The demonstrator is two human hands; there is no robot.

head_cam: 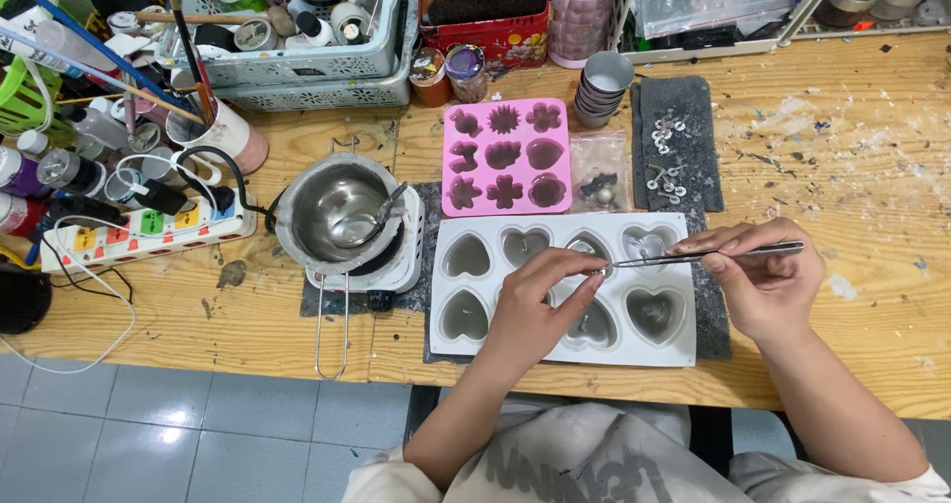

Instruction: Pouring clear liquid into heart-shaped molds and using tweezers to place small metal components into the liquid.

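A white mould (449,295) with several heart-shaped cavities lies on a dark mat at the table's front. My left hand (535,310) hovers over its middle cavities, fingertips pinched near the tip of long metal tweezers (723,254). My right hand (768,280) grips those tweezers, which point left over the mould's upper row. Whatever sits between my left fingertips and the tweezer tip is too small to make out.
A pink flower-shaped mould (477,156) lies behind the white one. A steel pot with a spoon (337,211) sits on a small white hotplate at left, beside a power strip (139,231). Small metal wick tabs (669,166) rest on a grey mat; baskets of supplies line the back.
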